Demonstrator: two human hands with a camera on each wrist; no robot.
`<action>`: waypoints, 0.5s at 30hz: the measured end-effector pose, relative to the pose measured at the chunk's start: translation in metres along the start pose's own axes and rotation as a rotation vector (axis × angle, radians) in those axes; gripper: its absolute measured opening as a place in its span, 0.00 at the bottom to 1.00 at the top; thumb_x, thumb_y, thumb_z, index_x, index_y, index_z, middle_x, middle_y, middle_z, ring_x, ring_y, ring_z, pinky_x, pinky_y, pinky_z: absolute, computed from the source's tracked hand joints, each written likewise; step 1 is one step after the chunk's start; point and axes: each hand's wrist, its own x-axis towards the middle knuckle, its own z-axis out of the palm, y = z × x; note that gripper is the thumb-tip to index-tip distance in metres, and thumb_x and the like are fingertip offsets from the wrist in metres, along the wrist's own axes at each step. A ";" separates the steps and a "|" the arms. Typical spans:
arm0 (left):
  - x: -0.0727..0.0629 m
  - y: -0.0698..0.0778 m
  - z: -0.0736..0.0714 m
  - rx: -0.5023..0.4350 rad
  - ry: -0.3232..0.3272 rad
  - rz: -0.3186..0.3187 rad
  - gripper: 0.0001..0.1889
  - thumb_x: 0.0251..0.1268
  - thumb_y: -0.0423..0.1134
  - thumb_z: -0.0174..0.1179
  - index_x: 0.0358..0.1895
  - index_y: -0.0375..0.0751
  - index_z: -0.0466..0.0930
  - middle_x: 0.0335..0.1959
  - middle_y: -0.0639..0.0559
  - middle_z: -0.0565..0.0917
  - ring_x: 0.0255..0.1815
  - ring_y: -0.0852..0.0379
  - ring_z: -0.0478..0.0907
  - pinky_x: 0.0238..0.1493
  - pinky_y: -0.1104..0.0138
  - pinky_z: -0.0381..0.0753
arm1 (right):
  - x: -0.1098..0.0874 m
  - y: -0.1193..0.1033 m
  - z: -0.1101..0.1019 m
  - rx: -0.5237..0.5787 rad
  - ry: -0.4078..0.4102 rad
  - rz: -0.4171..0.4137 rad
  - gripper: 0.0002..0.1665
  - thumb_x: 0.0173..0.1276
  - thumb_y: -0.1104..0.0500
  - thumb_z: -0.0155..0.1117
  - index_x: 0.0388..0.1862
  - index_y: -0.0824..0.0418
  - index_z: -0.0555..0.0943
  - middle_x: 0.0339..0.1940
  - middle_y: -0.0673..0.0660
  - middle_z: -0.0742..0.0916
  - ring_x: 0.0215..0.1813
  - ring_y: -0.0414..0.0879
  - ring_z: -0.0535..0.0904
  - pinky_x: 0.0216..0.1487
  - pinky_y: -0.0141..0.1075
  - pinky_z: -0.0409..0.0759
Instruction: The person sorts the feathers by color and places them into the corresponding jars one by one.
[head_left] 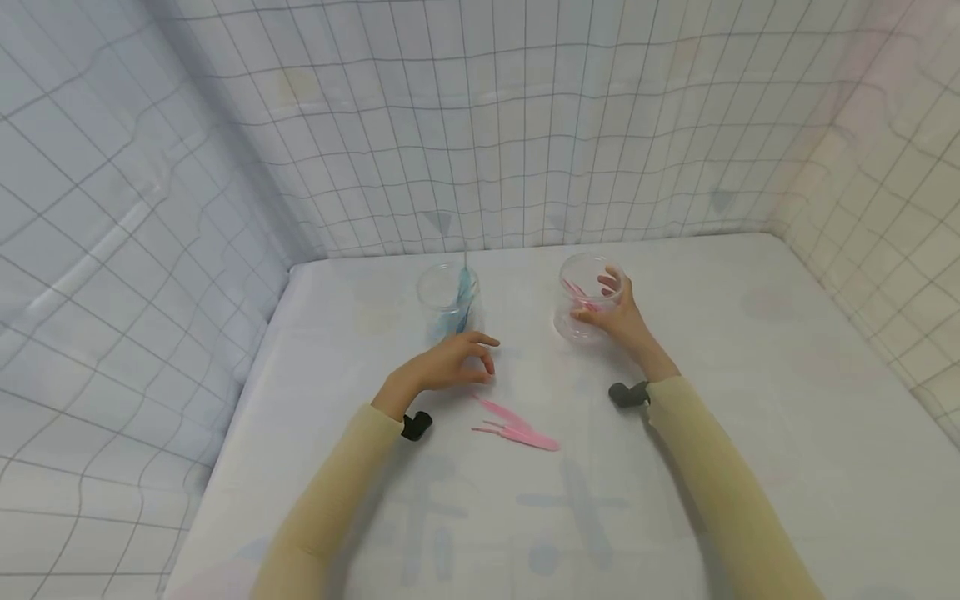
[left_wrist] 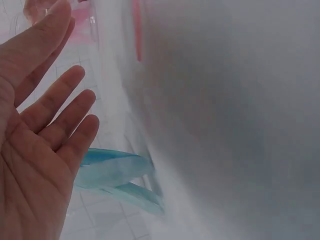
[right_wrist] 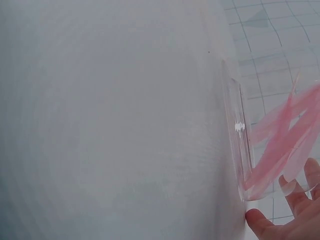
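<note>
My right hand (head_left: 618, 312) grips a clear plastic jar (head_left: 572, 327) from its right side, thumb on the near wall and fingers round the far side. Pink feathers (right_wrist: 282, 145) lean inside that jar, seen through its wall in the right wrist view. Over the table, my left hand (head_left: 447, 363) holds nothing, with its fingers loosely bent and spread apart. Just behind it stands a second clear jar (head_left: 435, 302) with blue feathers (left_wrist: 117, 170) inside, partly covered by the hand. Loose pink feathers (head_left: 525, 435) lie on the white table in front of the left hand.
The white tabletop (head_left: 675, 517) bears faint printed shapes. A white grid-patterned curtain (head_left: 510, 150) hangs along the back and both sides. Dark wrist-camera mounts (head_left: 628, 394) sit under both wrists.
</note>
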 end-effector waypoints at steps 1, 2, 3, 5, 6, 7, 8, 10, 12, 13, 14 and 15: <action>-0.003 -0.002 0.002 -0.022 0.001 -0.001 0.02 0.60 0.38 0.66 0.35 0.46 0.84 0.62 0.43 0.71 0.63 0.47 0.66 0.62 0.59 0.64 | 0.000 0.000 0.000 0.001 -0.004 -0.001 0.59 0.51 0.55 0.78 0.73 0.53 0.48 0.71 0.61 0.62 0.70 0.57 0.56 0.67 0.53 0.56; -0.006 -0.004 0.003 -0.044 0.004 -0.002 0.03 0.59 0.38 0.67 0.34 0.46 0.84 0.62 0.42 0.71 0.64 0.46 0.65 0.63 0.57 0.63 | 0.000 0.000 -0.001 0.001 -0.006 -0.001 0.59 0.51 0.55 0.78 0.73 0.53 0.48 0.71 0.60 0.62 0.70 0.57 0.56 0.67 0.53 0.56; -0.009 -0.006 0.004 -0.062 0.007 -0.007 0.03 0.58 0.38 0.68 0.34 0.46 0.84 0.62 0.42 0.71 0.65 0.45 0.65 0.64 0.56 0.62 | 0.000 0.000 -0.001 0.003 -0.008 -0.002 0.59 0.51 0.54 0.78 0.73 0.53 0.48 0.71 0.60 0.62 0.70 0.56 0.56 0.67 0.53 0.56; -0.014 -0.010 0.006 -0.080 0.008 -0.017 0.04 0.56 0.39 0.69 0.33 0.47 0.84 0.62 0.42 0.71 0.66 0.45 0.63 0.65 0.55 0.59 | 0.000 0.000 -0.002 0.007 -0.018 -0.004 0.60 0.52 0.54 0.78 0.73 0.53 0.47 0.72 0.60 0.61 0.71 0.56 0.55 0.67 0.54 0.56; -0.017 -0.012 0.007 -0.085 0.007 -0.022 0.05 0.55 0.40 0.70 0.33 0.48 0.84 0.63 0.43 0.70 0.67 0.45 0.62 0.66 0.55 0.58 | 0.000 0.000 -0.002 0.012 -0.020 -0.002 0.60 0.52 0.53 0.78 0.74 0.53 0.47 0.72 0.59 0.61 0.71 0.55 0.54 0.67 0.53 0.56; -0.019 -0.014 0.008 -0.088 0.005 -0.025 0.06 0.54 0.41 0.71 0.33 0.48 0.84 0.63 0.43 0.70 0.67 0.45 0.61 0.66 0.55 0.57 | 0.000 0.000 -0.002 0.019 -0.023 0.000 0.61 0.52 0.53 0.78 0.74 0.53 0.47 0.72 0.59 0.60 0.71 0.55 0.54 0.67 0.53 0.56; -0.020 -0.016 0.010 -0.087 0.000 -0.028 0.07 0.54 0.42 0.71 0.33 0.48 0.84 0.63 0.43 0.70 0.68 0.45 0.61 0.66 0.55 0.57 | 0.000 0.000 -0.002 0.021 -0.024 0.001 0.61 0.52 0.53 0.78 0.74 0.53 0.46 0.72 0.59 0.60 0.71 0.55 0.54 0.67 0.53 0.56; -0.023 -0.019 0.012 -0.081 -0.008 -0.031 0.07 0.53 0.43 0.71 0.33 0.49 0.83 0.64 0.44 0.69 0.68 0.46 0.60 0.67 0.56 0.57 | 0.000 0.000 -0.002 0.024 -0.034 -0.002 0.61 0.52 0.54 0.77 0.74 0.53 0.45 0.73 0.59 0.59 0.72 0.56 0.53 0.67 0.53 0.56; -0.024 -0.021 0.013 -0.077 -0.011 -0.033 0.07 0.53 0.43 0.71 0.33 0.50 0.83 0.64 0.44 0.69 0.68 0.46 0.60 0.67 0.56 0.57 | -0.001 0.000 -0.002 0.030 -0.035 -0.001 0.61 0.52 0.55 0.77 0.74 0.53 0.46 0.72 0.59 0.59 0.72 0.56 0.53 0.67 0.53 0.56; -0.025 -0.022 0.013 -0.077 -0.011 -0.034 0.07 0.54 0.43 0.71 0.33 0.50 0.83 0.64 0.44 0.69 0.68 0.46 0.60 0.67 0.56 0.57 | -0.001 0.001 -0.002 0.032 -0.036 -0.004 0.61 0.53 0.56 0.77 0.74 0.53 0.45 0.73 0.60 0.59 0.72 0.56 0.53 0.67 0.53 0.56; -0.025 -0.022 0.013 -0.075 -0.011 -0.034 0.06 0.54 0.43 0.70 0.33 0.50 0.83 0.64 0.44 0.69 0.68 0.46 0.60 0.67 0.56 0.57 | -0.001 0.001 -0.002 0.033 -0.038 -0.005 0.61 0.53 0.56 0.77 0.75 0.53 0.45 0.73 0.60 0.59 0.72 0.56 0.52 0.67 0.54 0.56; -0.026 -0.022 0.013 -0.075 -0.009 -0.035 0.06 0.55 0.42 0.70 0.32 0.51 0.83 0.65 0.44 0.69 0.68 0.46 0.60 0.67 0.55 0.57 | -0.001 0.001 -0.002 0.032 -0.038 -0.005 0.61 0.53 0.57 0.76 0.75 0.54 0.45 0.73 0.60 0.59 0.72 0.57 0.52 0.67 0.54 0.55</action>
